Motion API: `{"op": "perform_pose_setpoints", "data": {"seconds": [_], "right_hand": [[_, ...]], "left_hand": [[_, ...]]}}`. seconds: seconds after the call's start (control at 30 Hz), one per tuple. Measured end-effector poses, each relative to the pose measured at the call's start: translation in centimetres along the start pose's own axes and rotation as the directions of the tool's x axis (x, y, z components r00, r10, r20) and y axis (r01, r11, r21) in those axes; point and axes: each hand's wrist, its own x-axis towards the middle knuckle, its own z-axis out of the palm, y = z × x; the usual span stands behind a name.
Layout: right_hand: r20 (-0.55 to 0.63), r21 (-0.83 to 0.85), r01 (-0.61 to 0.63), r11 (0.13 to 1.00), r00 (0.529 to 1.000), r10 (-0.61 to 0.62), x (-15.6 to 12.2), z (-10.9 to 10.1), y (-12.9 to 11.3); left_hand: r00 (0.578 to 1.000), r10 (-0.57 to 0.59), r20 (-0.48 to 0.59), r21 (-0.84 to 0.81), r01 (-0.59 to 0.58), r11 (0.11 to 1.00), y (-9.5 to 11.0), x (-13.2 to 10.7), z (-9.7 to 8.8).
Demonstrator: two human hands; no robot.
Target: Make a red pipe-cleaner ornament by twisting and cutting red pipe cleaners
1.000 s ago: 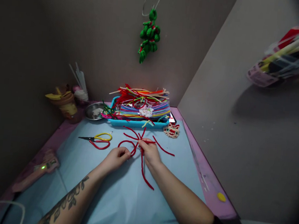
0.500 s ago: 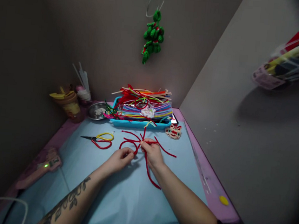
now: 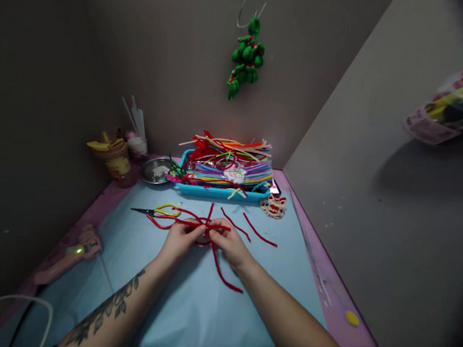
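Note:
Both hands meet over the middle of the blue-covered table, pinching a cluster of red pipe cleaners [image 3: 224,281]. My left hand [image 3: 182,241] closes thumb against fingers on its left side. Beside it, my right hand [image 3: 228,241] pinches the same cluster near its crossing. Fuzzy red ends stick out to the left, upward and down toward me; the crossing itself is partly hidden by fingertips. Two loose red pipe cleaners, a shorter one [image 3: 236,224] and a longer one [image 3: 259,231], lie to the right. Scissors [image 3: 152,212] with yellow and red handles rest left of my left hand.
Behind the hands stands a blue tray [image 3: 221,194] heaped with colourful pipe cleaners. A metal bowl [image 3: 149,176] and a brown pot [image 3: 115,165] are at back left. The pink glue gun [image 3: 78,254], its light green, lies left. A crocheted piece [image 3: 273,206] sits right of the tray.
My left hand has moved up and right to join my right hand at the cluster. The red strands now point differently, and a short piece lies apart on the table. The view has shifted slightly left.

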Motion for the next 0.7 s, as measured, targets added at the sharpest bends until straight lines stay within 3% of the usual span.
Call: {"op": "perform_pose_setpoints", "data": {"seconds": [0.07, 0.17, 0.27, 0.37, 0.57, 0.63, 0.7], "right_hand": [[-0.090, 0.001, 0.071, 0.997, 0.993, -0.071, 0.2, -0.7, -0.6], [-0.166, 0.035, 0.109, 0.993, 0.981, -0.102, 0.6, -1.7, -1.7], [-0.044, 0.091, -0.047, 0.995, 0.998, 0.051, 1.0, -2.2, -2.1], [0.082, 0.095, -0.242, 0.966, 0.969, 0.235, 1.2, -2.2, -1.8], [0.111, 0.087, -0.322, 0.943, 0.944, 0.312, 1.3, -2.6, -1.9], [0.072, 0.082, -0.312, 0.947, 0.949, 0.306, 1.4, -2.7, -1.9], [0.011, 0.115, -0.293, 0.949, 0.956, 0.293, 1.6, -2.7, -1.7]], "left_hand": [[1.000, -0.029, 0.011, 0.035, 0.028, 0.999, 0.1, 0.1, -0.2], [0.979, -0.082, 0.185, 0.087, 0.067, 0.994, 0.2, -0.1, -0.2], [0.905, -0.116, 0.409, 0.143, 0.062, 0.988, 0.1, -0.5, 0.1], [0.848, -0.133, 0.514, 0.179, 0.046, 0.983, 0.1, -0.9, 0.5], [0.807, -0.168, 0.566, 0.237, 0.036, 0.971, 0.3, -1.3, 0.6], [0.814, -0.156, 0.559, 0.250, 0.014, 0.968, 0.3, -1.2, 0.6], [0.851, -0.119, 0.511, 0.264, -0.024, 0.964, 0.2, -1.1, 0.5]]}}
